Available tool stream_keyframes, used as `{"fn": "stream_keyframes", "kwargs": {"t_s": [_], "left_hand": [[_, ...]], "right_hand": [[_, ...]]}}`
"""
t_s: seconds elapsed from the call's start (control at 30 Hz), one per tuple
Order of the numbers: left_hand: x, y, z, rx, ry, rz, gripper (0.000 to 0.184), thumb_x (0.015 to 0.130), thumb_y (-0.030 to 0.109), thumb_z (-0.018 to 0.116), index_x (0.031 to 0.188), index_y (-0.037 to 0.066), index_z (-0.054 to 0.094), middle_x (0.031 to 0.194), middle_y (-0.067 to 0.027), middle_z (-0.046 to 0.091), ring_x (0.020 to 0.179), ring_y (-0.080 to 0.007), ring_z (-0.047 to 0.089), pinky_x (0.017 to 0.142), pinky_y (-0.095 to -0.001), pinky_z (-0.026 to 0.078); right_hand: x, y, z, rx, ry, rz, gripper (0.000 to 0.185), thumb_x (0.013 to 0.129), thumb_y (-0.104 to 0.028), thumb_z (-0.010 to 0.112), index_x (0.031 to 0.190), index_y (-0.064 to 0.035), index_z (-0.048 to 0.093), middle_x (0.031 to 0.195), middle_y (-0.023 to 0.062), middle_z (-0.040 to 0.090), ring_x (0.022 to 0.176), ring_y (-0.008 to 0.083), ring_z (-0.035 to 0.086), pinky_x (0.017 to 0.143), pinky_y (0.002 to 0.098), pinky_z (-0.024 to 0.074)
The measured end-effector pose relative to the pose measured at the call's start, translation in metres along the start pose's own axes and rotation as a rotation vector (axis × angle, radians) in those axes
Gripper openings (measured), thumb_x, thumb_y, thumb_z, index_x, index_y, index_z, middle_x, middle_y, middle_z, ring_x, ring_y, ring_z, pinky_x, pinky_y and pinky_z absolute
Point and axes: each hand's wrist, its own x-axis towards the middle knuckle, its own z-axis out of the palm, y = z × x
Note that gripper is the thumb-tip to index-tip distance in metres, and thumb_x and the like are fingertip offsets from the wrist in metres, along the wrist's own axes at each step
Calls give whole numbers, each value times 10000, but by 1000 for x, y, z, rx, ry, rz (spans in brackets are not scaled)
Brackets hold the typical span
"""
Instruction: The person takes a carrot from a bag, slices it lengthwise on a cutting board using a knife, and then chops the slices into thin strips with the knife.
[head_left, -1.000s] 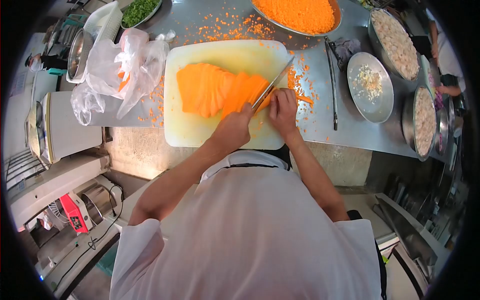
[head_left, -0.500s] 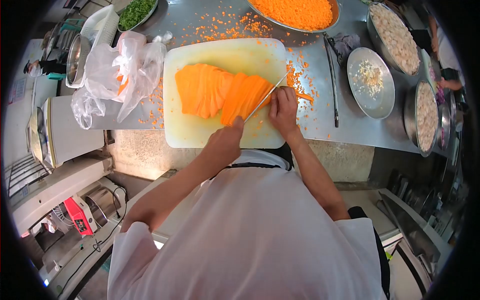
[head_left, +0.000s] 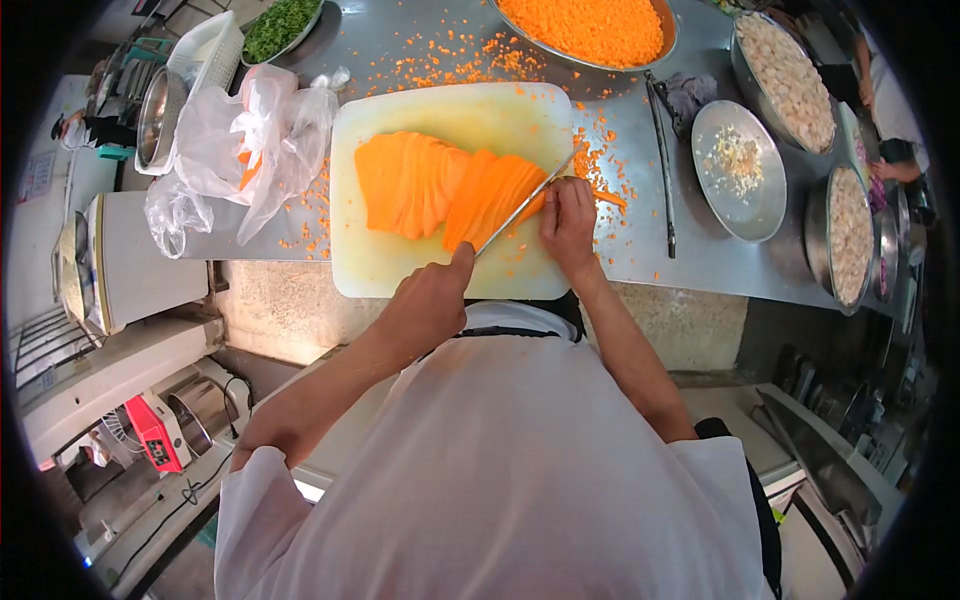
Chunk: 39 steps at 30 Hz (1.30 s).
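Observation:
My left hand [head_left: 425, 305] is wrapped round the handle of a kitchen knife [head_left: 518, 210], whose thin blade lies slantwise across the right end of the sliced carrot [head_left: 495, 195]. My right hand [head_left: 568, 225] is closed, its fingers bent and pressed together against the carrot just right of the blade. More overlapping orange carrot slices [head_left: 405, 185] lie fanned out to the left. All of it rests on a white cutting board [head_left: 380, 270] with yellow stains. A narrow carrot end sticks out past my right fingers.
A bowl of chopped carrot [head_left: 590, 30] stands behind the board. Plastic bags [head_left: 215, 140] lie at left. On the right are a dark rod [head_left: 664, 165], a plate with minced bits [head_left: 740, 170] and bowls of pale chunks [head_left: 785, 80]. Another person's hand [head_left: 895, 170] shows far right.
My left hand has drawn the knife handle down and to the left, and the blade has slid back with it. My right hand stays almost in place on the carrot.

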Motion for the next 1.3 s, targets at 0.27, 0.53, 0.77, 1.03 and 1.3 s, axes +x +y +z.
{"fn": "stream_keyframes", "kwargs": {"t_s": [0.27, 0.53, 0.77, 1.03, 1.3], "left_hand": [[57, -9, 41, -23, 78, 61, 285, 728, -83, 493, 992, -41, 392, 698, -285, 589, 730, -475, 603, 654, -552, 462], [22, -10, 9, -37, 117, 123, 242, 810, -40, 509, 1024, -44, 395, 625, -274, 551, 627, -469, 570, 593, -544, 438], [12, -13, 10, -18, 139, 139, 274, 797, -50, 534, 1031, -33, 392, 594, -263, 530, 599, -459, 556, 556, -553, 410], [8, -13, 13, 9, 152, 144, 290, 799, -43, 536, 1046, -25, 385, 601, -259, 530, 610, -457, 548, 567, -553, 413], [13, -12, 14, 28, 60, 88, 268, 787, -63, 493, 1028, -39, 379, 650, -275, 554, 655, -464, 570, 598, -561, 426]], "right_hand": [[1, 1, -3, -29, 57, 10, 59, 808, 51, 550, 849, 15, 527, 803, 165, 528, 756, 346, 509, 674, 414, 428], [-1, 1, 0, -11, 84, 35, 34, 834, 32, 541, 838, 6, 519, 803, 165, 530, 743, 345, 510, 674, 415, 427], [0, 1, 1, 2, 86, 26, 29, 837, 25, 539, 835, 5, 518, 780, 163, 504, 743, 345, 502, 671, 424, 418], [-1, 2, 0, 0, 60, 37, 45, 824, 39, 542, 831, 1, 518, 784, 150, 507, 750, 335, 506, 677, 424, 419], [-1, -1, -1, 1, 55, 60, 51, 811, 51, 540, 819, 6, 517, 795, 150, 528, 760, 334, 519, 691, 419, 432]]}}
